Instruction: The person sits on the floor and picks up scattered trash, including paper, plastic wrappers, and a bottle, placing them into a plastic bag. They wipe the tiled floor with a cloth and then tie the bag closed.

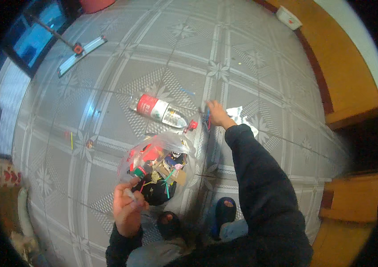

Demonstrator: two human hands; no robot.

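A clear plastic bag (pixel 189 147) filled with mixed litter, with colored straws and paper scraps among it, stands open on the tiled floor before my feet. My left hand (pixel 129 203) is at the bag's near left rim, its fingers closed on a bit of the translucent plastic. Beyond the bag, a large plastic bottle (pixel 159 110) with a red cap and red-and-white label lies on its side. My right hand (pixel 217 112) reaches to the floor right of the cap, at a small dark, blue and red item (pixel 208 120); whether it grips this is unclear. Crumpled white paper (pixel 242 116) lies beside my right wrist.
A flat mop (pixel 82 55) rests on the floor at the upper left. A yellow strip (pixel 72 140) and small scraps lie left of the bag. Wooden furniture (pixel 339 50) lines the right side, with a white container (pixel 289 18) at its edge. A red container (pixel 97 5) is at the top.
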